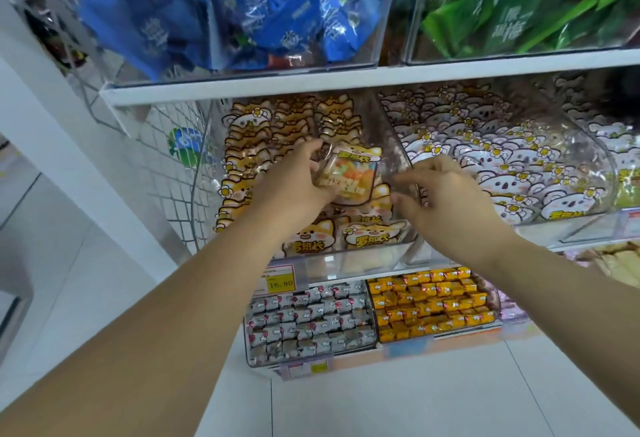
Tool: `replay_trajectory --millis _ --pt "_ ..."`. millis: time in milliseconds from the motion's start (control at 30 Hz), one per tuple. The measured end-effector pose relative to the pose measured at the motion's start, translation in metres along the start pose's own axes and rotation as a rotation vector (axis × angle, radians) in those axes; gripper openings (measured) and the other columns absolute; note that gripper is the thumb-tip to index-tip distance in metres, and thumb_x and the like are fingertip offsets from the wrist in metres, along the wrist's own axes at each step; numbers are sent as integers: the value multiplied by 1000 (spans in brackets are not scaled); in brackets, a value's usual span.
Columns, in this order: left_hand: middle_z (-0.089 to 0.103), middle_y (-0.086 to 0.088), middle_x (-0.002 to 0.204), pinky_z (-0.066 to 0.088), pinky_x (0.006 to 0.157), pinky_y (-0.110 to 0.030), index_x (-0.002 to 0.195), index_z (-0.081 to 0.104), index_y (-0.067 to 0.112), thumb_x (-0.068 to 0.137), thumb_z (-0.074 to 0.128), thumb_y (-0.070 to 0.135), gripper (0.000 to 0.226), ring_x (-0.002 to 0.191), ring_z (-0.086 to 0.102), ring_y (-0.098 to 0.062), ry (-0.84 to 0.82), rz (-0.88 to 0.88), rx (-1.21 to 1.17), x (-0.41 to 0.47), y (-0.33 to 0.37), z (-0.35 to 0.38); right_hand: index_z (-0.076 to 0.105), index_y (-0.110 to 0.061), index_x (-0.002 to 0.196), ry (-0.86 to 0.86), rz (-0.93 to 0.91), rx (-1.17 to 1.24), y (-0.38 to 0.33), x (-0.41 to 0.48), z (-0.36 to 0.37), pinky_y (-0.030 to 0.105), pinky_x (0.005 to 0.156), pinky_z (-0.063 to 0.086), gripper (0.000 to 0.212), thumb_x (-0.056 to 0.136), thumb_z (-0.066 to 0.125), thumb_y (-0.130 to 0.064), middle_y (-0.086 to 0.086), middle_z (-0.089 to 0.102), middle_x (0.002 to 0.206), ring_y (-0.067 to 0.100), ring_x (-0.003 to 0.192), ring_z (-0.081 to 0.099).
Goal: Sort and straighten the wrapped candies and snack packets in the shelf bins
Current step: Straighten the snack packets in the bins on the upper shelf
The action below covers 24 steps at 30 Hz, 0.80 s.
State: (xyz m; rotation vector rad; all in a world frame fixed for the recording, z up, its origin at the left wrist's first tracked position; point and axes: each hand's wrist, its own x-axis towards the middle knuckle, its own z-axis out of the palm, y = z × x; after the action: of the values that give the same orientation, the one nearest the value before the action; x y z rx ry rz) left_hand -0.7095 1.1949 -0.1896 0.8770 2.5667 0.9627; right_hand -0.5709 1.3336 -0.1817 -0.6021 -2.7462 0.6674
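l hand (294,180) holds orange pkt (353,173) over bin (394,145); r hand (446,194) loose beside

glossy plastic packets (349,173), clear plastic bins (585,159)

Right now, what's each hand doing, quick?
Left hand: gripping an orange cat snack packet.
Right hand: open, fingers loosely curled, holding nothing.

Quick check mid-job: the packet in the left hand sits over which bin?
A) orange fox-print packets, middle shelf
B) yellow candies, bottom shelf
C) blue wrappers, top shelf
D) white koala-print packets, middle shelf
A: the left hand grips the clear packet with an orange fox-print top over the clear plastic bin of orange fox-print packets, left of the clear divider.
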Motion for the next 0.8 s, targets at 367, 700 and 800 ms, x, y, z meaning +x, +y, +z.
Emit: replay_trajectory --millis 367,700,800 --pt "60 18 90 45 67 -18 118 56 33 88 62 20 34 75 57 3 -44 75 -200 -15 11 -21 59 -16 124 103 69 -20 -10 10 15 49 97 40 39 88 61 -29 12 44 119 32 109 49" --pt "64 7 74 55 74 -35 66 60 26 83 65 18 19 72 63 -12 251 -187 -524 43 3 -18 55 -18 125 169 66 -150 -4 53 10 46 95 40 39 89 56 -34 14 57 120 35 113 49" --pt "68 1 76 57 72 -37 69 63 21 83 64 22 14 76 67 -21 407 -219 -616 72 3 -12 63 -17 114 177 26 -102 3 67 14 31 69 40 28 89 53 -20 16 67 103 34 92 58"
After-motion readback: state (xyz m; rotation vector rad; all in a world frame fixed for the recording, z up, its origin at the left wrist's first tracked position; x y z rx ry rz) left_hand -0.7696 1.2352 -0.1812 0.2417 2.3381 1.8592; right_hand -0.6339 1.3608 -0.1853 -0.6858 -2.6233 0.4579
